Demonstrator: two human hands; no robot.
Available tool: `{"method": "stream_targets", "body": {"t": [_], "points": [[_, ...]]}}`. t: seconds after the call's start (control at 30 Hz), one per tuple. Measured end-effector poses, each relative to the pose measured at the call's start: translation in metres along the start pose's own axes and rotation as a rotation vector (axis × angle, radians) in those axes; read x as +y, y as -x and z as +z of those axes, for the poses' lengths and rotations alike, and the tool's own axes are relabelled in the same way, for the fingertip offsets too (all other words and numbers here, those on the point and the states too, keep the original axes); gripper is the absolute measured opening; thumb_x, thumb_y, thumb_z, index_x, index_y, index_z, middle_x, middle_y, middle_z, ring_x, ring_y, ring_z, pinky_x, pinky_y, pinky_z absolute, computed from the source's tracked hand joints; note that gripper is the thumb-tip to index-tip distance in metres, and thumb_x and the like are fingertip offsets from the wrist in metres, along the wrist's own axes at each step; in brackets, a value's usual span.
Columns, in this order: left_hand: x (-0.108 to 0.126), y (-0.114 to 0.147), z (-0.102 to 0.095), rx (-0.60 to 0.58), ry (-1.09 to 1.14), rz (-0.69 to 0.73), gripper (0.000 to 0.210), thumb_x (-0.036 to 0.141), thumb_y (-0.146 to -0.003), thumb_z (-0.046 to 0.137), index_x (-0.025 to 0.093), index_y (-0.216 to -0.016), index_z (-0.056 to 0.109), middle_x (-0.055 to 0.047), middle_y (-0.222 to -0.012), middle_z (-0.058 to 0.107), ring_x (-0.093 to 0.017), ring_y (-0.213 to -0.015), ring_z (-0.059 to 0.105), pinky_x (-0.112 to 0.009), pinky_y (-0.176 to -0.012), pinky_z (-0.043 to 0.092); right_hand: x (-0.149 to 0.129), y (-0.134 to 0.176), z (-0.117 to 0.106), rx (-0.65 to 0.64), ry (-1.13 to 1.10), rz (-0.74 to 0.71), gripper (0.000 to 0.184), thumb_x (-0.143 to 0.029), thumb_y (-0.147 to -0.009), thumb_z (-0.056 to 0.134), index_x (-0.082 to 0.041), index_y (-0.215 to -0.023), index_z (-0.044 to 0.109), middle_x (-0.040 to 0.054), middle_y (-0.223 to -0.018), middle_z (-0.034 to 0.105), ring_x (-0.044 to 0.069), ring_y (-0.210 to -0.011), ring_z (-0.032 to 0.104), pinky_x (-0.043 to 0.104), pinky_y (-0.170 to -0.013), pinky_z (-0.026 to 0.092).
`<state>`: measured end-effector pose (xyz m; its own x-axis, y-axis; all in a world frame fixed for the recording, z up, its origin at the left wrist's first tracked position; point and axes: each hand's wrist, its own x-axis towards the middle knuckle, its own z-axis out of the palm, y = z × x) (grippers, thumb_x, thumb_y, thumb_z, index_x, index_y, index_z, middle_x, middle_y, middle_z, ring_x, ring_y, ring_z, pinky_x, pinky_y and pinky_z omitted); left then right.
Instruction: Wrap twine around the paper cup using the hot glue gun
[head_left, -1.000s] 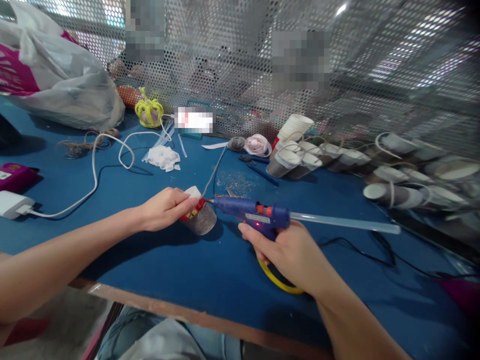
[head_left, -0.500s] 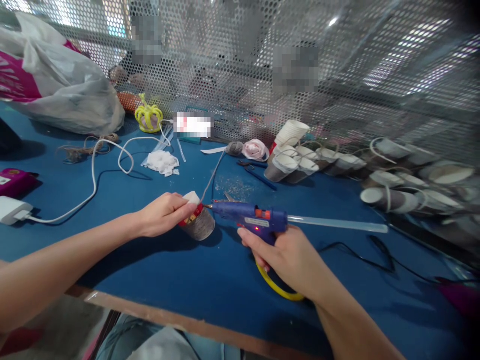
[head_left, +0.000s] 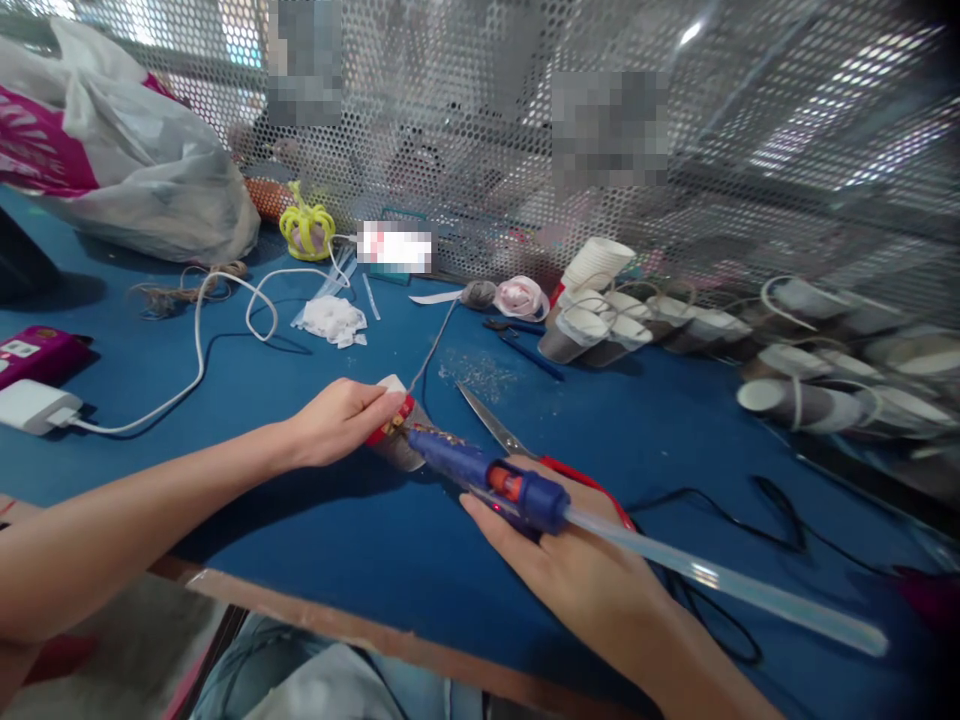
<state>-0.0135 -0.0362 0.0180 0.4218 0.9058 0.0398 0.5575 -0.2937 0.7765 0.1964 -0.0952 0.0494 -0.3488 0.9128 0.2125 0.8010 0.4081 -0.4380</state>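
Note:
Tilted in the grip of my left hand [head_left: 349, 420] is a small paper cup [head_left: 405, 455], with a red band near the thumb and grey yarn wound round its body. Strands of grey yarn run from it to a small ball of yarn [head_left: 478, 294] farther back. My right hand [head_left: 559, 545] is closed around a blue glue gun [head_left: 480, 470], whose tip meets the cup beside the red band. A long clear glue stick [head_left: 727, 585] sticks out of its rear. Scissors [head_left: 495, 422] with red on the handle lie just beyond my right hand, partly hidden by it.
Several yarn-wrapped cups with handles [head_left: 589, 335] line the back right. A pink ribbon roll [head_left: 523, 298], pliers [head_left: 525, 350] and a heap of white pieces [head_left: 334, 322] lie mid-table. A white cable [head_left: 199, 340] crosses the left, below a plastic bag [head_left: 165, 170]. A perforated metal screen [head_left: 465, 130] stands behind.
My right hand has turned the glue gun, so its rear and glue stick now point down to the right. The nozzle has shifted onto the cup's side, and the scissors' blades show more.

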Motion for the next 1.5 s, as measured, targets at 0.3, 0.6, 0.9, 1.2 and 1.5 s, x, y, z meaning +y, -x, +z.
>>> {"method": "stream_targets", "body": {"t": [0.3,0.6,0.9,1.2,1.5], "points": [[-0.001,0.000,0.001,0.033,-0.021,-0.001,0.051,0.045,-0.083,0.025,0.009,-0.064,0.056,0.002,-0.052,0.039,-0.007,-0.050,0.032,-0.017,-0.045,0.029,-0.003,0.001,0.000,0.006,0.047,-0.042,0.011,-0.031,-0.076,0.051,-0.021,-0.071,0.052,-0.0024,-0.061,0.057,0.012,-0.056,0.056,0.021,-0.052,0.042],[0.003,0.001,0.000,0.030,-0.043,0.013,0.049,0.043,-0.084,0.026,0.010,-0.060,0.053,0.003,-0.050,0.037,-0.007,-0.049,0.031,-0.017,-0.044,0.027,-0.001,0.003,-0.001,-0.031,0.023,-0.007,0.011,-0.033,-0.076,0.050,-0.023,-0.075,0.053,0.0002,-0.065,0.060,0.015,-0.059,0.057,0.024,-0.054,0.044],[-0.002,0.000,-0.003,-0.033,-0.021,0.072,0.046,0.041,-0.084,0.027,0.012,-0.055,0.046,0.004,-0.049,0.032,-0.007,-0.047,0.028,-0.018,-0.044,0.024,0.002,-0.009,-0.010,-0.007,-0.037,0.054,0.016,-0.037,-0.071,0.052,-0.024,-0.068,0.060,0.0029,-0.057,0.060,0.022,-0.066,0.060,0.031,-0.060,0.047],[-0.006,-0.001,-0.005,-0.065,-0.015,0.106,0.046,0.040,-0.085,0.027,0.010,-0.060,0.051,0.002,-0.056,0.039,-0.007,-0.050,0.032,-0.019,-0.048,0.028,0.007,-0.014,-0.011,-0.135,-0.198,0.247,0.036,-0.042,-0.073,0.048,-0.022,-0.043,0.044,-0.0022,-0.038,0.051,0.013,-0.039,0.051,0.024,-0.045,0.044],[-0.007,0.000,-0.005,-0.070,0.032,0.107,0.047,0.041,-0.085,0.028,0.008,-0.071,0.058,0.000,-0.059,0.049,-0.008,-0.053,0.040,-0.019,-0.049,0.031,0.010,-0.020,-0.009,-0.142,-0.267,0.251,0.037,-0.044,-0.075,0.046,-0.020,-0.046,0.043,-0.0006,-0.040,0.053,0.013,-0.044,0.055,0.022,-0.044,0.043]]}}
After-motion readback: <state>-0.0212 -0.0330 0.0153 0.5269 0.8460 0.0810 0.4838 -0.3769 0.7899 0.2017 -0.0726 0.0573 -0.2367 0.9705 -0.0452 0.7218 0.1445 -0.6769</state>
